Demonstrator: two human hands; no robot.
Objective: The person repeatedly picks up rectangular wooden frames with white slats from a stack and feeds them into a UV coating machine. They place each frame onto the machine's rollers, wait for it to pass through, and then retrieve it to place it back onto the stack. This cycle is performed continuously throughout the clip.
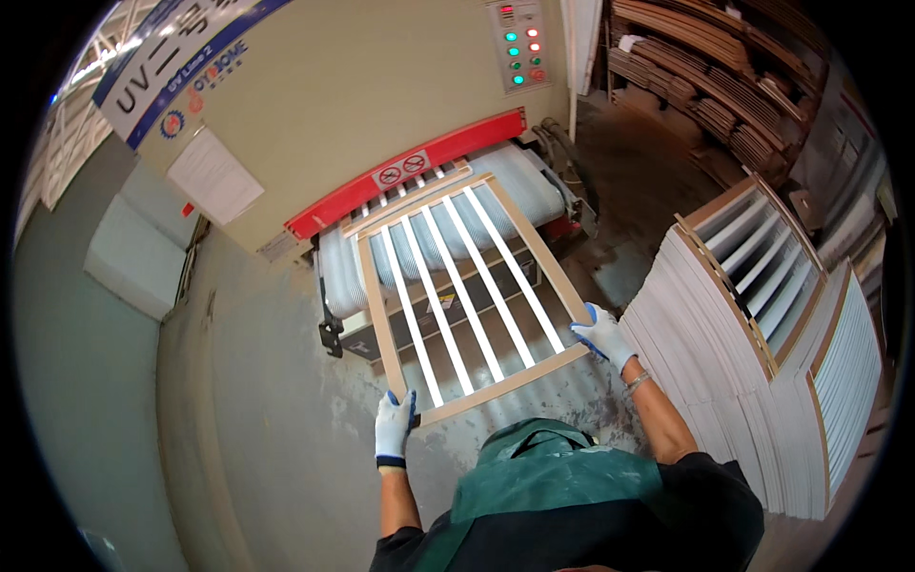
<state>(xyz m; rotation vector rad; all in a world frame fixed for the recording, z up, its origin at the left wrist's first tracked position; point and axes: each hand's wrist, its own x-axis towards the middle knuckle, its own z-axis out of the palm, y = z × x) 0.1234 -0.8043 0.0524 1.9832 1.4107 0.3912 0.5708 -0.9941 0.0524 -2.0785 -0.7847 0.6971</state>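
Between my two gloved hands hangs a slatted wooden frame, tan around the border with white slats across the middle. Its far end rests on the ribbed conveyor belt of a large machine. My left hand, in a white and blue glove, is closed around the near left corner. The near right corner is gripped by my right hand in a matching glove. Another slatted frame lies on the belt just ahead, partly hidden under the machine's red guard bar.
A beige machine body with a lit control panel stands ahead. On the right are tall stacks of slatted panels. Shelves of brown boards fill the far right. A grey cabinet stands at left.
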